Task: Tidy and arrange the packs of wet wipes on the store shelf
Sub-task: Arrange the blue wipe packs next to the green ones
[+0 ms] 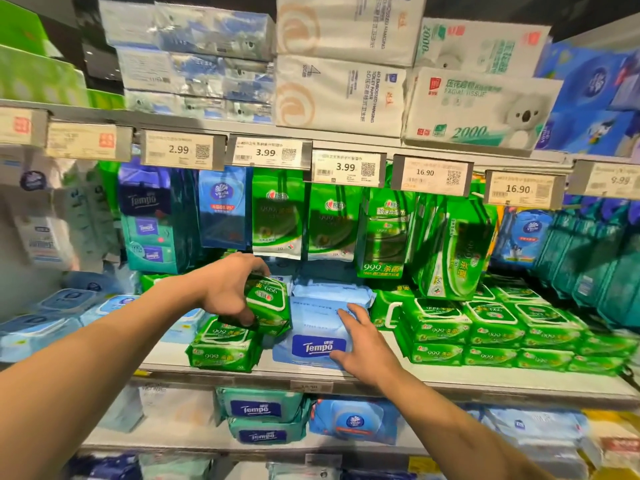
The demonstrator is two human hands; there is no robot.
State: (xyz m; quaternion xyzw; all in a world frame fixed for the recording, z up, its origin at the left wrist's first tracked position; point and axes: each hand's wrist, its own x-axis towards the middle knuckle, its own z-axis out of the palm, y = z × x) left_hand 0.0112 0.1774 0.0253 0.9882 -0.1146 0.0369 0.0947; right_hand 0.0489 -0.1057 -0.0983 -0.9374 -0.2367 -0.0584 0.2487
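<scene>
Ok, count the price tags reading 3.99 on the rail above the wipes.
2: one 3.99 tag right of the 2.99 tag, another 3.99 tag beside it. The far-left tags are too blurred to read.

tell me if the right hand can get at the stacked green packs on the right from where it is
Probably yes: the right hand lies flat on the blue Tempo pack, holding nothing, and the green stacks sit just beside it on the open shelf front, nothing between.

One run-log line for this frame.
left hand: grips green pack, lifted | right hand: flat on blue Tempo pack | shelf: green stacks at right
</scene>
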